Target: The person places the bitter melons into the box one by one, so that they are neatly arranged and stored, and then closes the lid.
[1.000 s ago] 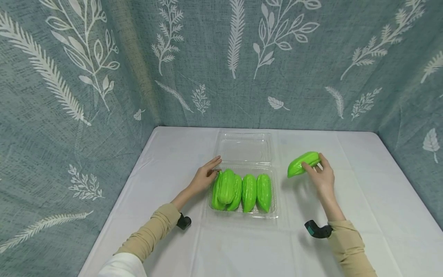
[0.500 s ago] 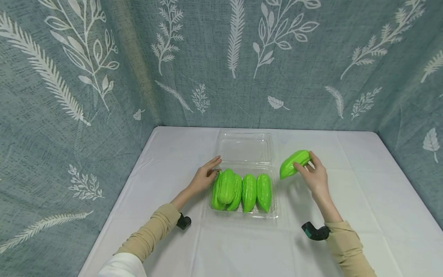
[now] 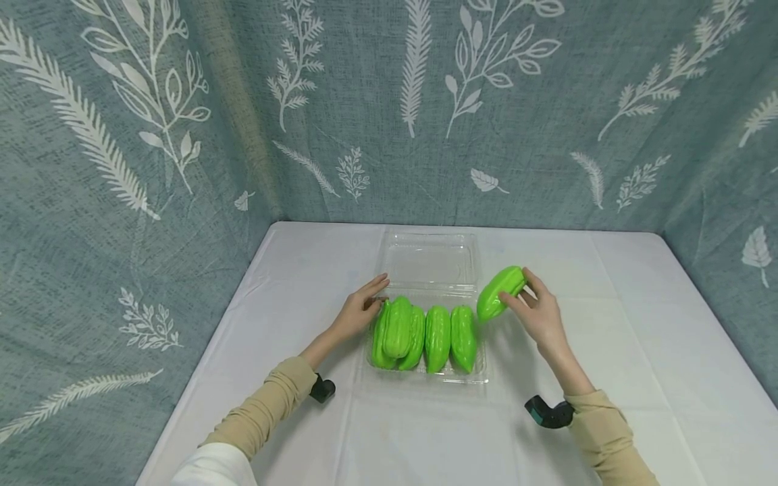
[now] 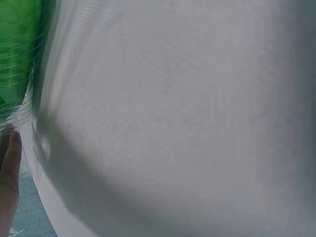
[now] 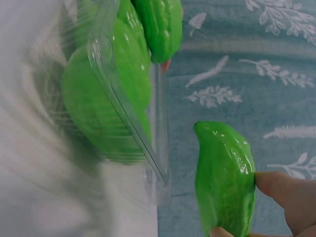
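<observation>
A clear plastic clamshell tray (image 3: 483, 372) lies in the middle of the white table with its lid (image 3: 428, 260) folded back. Several bright green gourds (image 3: 437, 337) lie side by side in it. My right hand (image 3: 537, 314) grips one more green gourd (image 3: 498, 291) in the air, just above the tray's right rear corner; the right wrist view shows this gourd (image 5: 224, 185) beside the tray rim (image 5: 123, 113). My left hand (image 3: 360, 312) rests on the tray's left edge, with straight fingers touching the leftmost gourd. One fingertip (image 4: 9, 168) shows in the left wrist view.
A white cloth (image 3: 638, 378) covers the table, with bare room left, right and in front of the tray. Blue-grey leaf-print curtains (image 3: 182, 135) close in the back and both sides. The table's front edge is out of view.
My right hand has carried the gourd leftwards, from well right of the tray to its right rear corner. The left hand and the tray have stayed still.
</observation>
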Tool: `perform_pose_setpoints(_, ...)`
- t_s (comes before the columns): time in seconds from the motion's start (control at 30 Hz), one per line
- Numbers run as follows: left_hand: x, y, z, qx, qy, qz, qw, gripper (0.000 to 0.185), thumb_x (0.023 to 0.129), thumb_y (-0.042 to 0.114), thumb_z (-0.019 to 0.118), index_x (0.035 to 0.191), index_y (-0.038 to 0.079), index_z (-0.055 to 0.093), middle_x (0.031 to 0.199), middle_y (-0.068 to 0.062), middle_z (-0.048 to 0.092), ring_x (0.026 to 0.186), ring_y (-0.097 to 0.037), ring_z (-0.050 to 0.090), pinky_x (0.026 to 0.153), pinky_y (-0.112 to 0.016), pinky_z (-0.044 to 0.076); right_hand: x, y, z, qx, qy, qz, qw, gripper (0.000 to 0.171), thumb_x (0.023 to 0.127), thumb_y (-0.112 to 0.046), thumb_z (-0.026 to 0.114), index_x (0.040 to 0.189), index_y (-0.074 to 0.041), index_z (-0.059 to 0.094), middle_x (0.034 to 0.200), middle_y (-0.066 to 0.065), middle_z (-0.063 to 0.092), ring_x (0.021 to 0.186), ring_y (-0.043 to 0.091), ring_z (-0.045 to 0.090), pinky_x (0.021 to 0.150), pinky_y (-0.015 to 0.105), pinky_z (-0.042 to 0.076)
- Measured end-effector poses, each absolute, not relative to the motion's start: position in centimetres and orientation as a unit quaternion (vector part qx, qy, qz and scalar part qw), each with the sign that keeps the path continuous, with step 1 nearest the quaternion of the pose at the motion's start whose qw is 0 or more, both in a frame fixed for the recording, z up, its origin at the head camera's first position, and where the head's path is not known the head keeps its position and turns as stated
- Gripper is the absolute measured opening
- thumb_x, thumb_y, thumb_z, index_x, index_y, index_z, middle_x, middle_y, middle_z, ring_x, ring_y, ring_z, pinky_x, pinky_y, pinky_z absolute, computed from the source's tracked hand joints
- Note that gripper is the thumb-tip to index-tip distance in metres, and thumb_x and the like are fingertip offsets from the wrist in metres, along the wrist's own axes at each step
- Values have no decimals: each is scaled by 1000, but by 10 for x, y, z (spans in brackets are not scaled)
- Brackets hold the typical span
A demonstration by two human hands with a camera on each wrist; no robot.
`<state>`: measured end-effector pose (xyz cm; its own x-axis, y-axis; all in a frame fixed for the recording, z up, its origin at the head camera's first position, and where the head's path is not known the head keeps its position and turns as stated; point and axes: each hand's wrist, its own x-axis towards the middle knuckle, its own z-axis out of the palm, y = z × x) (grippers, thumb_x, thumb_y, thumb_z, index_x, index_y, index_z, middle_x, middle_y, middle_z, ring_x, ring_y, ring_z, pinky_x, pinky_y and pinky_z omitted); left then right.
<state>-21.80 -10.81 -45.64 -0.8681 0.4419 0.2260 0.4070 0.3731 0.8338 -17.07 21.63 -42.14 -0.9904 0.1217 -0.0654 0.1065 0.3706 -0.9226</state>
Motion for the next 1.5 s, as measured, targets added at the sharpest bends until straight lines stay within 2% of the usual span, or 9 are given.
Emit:
perform_pose_setpoints(0.3, -218, -108, -455, 253, 831, 495, 18, 43, 91, -13, 44, 134, -18, 39, 147, -31, 31, 112, -46, 57, 99, -49, 48, -169, 209, -424, -32, -833, 553, -15, 77, 93, -24, 59, 151, -1, 14, 156, 23, 16, 139, 41, 31, 110, 46, 38)
perform_pose_setpoints(0.8, -219, -108, -455, 255, 832, 493, 16, 43, 91, -13, 44, 133, -18, 39, 147, -32, 31, 112, -46, 57, 98, -48, 49, -168, 197, -424, 8, -828, 559, -38, 76, 93, -27, 60, 150, 0, 17, 154, 26, 22, 138, 42, 33, 109, 46, 38)
perform_pose_setpoints(1.0, -231, -110, -476, 254, 832, 493, 4, 43, 92, -12, 44, 135, -16, 40, 147, -31, 31, 112, -44, 58, 98, -50, 49, -167, 194, -424, 30, -826, 561, -56, 76, 92, -27, 61, 150, -1, 19, 154, 26, 22, 138, 42, 33, 110, 47, 38)
perform_pose_setpoints(1.2, -241, -113, -494, 252, 834, 491, -3, 44, 93, -9, 46, 137, -11, 42, 149, -26, 33, 113, -38, 60, 98, -45, 50, -167, 192, -425, 42, -828, 554, -67, 75, 92, -27, 62, 150, -3, 21, 154, 25, 22, 137, 42, 34, 109, 49, 38)
perform_pose_setpoints(1.5, -234, -110, -481, 252, 832, 495, 0, 44, 92, -11, 44, 136, -15, 40, 148, -30, 31, 113, -43, 58, 99, -50, 48, -166, 185, -427, 68, -828, 551, -81, 74, 91, -25, 62, 149, -2, 23, 154, 24, 23, 137, 42, 34, 107, 47, 40)
